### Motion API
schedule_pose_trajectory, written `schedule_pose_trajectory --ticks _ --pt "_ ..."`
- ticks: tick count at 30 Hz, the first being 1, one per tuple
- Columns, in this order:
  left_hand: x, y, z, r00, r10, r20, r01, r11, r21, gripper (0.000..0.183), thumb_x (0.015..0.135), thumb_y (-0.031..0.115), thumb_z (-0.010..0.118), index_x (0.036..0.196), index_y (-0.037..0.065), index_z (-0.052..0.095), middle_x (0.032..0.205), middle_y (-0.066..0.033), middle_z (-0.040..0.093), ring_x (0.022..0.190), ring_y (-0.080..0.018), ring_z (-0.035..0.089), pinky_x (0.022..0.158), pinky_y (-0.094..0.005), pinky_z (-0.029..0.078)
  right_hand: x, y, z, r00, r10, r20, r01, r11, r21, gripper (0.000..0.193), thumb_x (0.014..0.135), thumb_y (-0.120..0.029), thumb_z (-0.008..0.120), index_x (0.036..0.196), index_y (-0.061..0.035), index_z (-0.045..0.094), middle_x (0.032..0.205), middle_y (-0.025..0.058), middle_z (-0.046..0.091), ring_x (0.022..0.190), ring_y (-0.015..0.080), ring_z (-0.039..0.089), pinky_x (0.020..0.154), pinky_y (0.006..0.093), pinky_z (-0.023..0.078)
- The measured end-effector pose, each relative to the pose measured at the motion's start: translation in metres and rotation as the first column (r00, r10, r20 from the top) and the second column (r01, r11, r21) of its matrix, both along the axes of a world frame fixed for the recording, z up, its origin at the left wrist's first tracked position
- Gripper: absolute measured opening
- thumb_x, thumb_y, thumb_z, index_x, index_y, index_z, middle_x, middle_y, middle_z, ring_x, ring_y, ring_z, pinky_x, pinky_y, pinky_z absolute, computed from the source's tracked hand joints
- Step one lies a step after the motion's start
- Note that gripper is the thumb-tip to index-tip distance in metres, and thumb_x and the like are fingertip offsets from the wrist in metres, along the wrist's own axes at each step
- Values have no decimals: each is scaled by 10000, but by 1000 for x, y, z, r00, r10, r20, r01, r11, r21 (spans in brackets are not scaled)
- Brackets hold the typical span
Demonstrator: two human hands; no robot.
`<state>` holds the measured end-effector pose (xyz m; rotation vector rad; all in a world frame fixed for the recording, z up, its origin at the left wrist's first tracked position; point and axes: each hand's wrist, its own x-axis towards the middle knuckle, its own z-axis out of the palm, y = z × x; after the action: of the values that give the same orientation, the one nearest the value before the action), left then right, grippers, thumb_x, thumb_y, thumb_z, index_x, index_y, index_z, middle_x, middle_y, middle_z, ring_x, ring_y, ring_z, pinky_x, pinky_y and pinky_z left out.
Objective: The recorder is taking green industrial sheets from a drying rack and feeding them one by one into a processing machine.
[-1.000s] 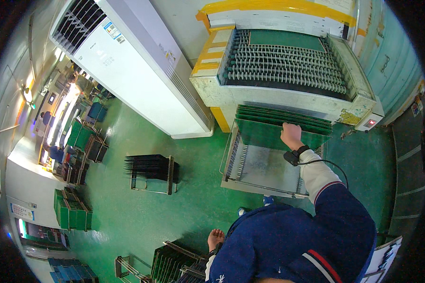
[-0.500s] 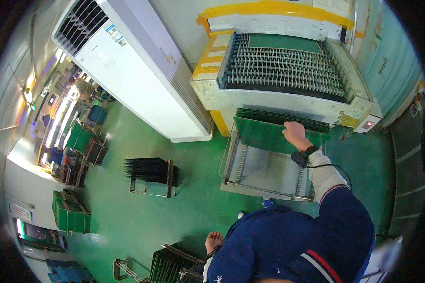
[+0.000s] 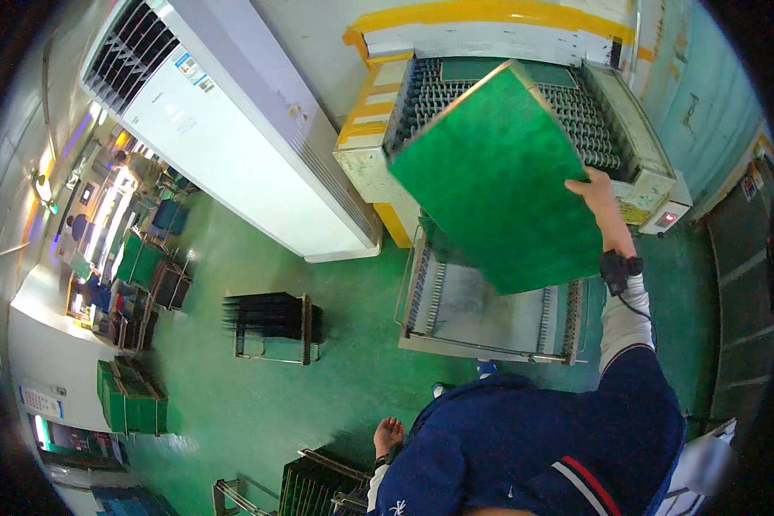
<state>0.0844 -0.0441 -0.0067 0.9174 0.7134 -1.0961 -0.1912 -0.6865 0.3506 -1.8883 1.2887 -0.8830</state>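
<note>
My right hand (image 3: 598, 194) is closed on the right edge of a large green panel (image 3: 497, 185) with a copper-coloured border. The panel is held tilted above a wire rack (image 3: 417, 331), its upper corner in front of a roller conveyor (image 3: 615, 142). Behind the panel, part of the rack and any boards standing in it are hidden. My left hand (image 3: 389, 436) hangs low at my side, fingers loosely curled and apart, with nothing seen in it. Nearest to it is a rack of upright dark green boards (image 3: 314, 486).
A tall white air conditioner (image 3: 258, 146) stands left of the conveyor. On the green floor sits a small rack of black boards (image 3: 271, 318). Stacked green boards (image 3: 133, 396) stand farther left. People work at a lit bench (image 3: 112, 206) in the background. A dark cabinet (image 3: 744, 284) lines the right.
My right hand has lifted the green panel up out of the rack and moved right and upward, tilting it in front of the conveyor. My left hand has barely moved.
</note>
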Motion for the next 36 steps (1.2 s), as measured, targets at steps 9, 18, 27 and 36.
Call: schedule_pose_trajectory --ticks 9,18,27,36 --pt "-12 -22 22 996 85 18 -86 993 77 97 859 169 469 832 79 495 767 -33 515 769 -212 500 719 -353 422 16 -6 -56 389 -329 861 -438 756 486 156 795 -90 592 946 -71 563 898 51 601 874 175 559 774 357 456" --pt "-12 -12 7 996 92 3 -91 992 -82 106 853 177 483 855 73 502 780 -38 524 763 -227 506 714 -356 431 55 -41 -105 258 -520 814 -349 735 581 101 805 -42 570 764 -67 482 784 44 503 767 187 470 781 352 422" --pt "-21 -8 -8 996 71 49 -59 974 -217 126 845 201 467 848 83 510 863 -52 539 848 -237 502 778 -354 417 66 -45 -104 693 -302 655 -494 462 736 275 865 -276 508 977 -25 523 924 86 594 770 172 577 645 289 472" --pt "-21 -40 30 998 13 68 -17 998 58 98 818 173 456 778 86 475 780 -57 493 772 -216 453 706 -328 379 89 -55 -97 522 -384 762 -550 531 645 271 879 -271 478 971 -24 539 890 76 612 772 171 586 653 282 470"
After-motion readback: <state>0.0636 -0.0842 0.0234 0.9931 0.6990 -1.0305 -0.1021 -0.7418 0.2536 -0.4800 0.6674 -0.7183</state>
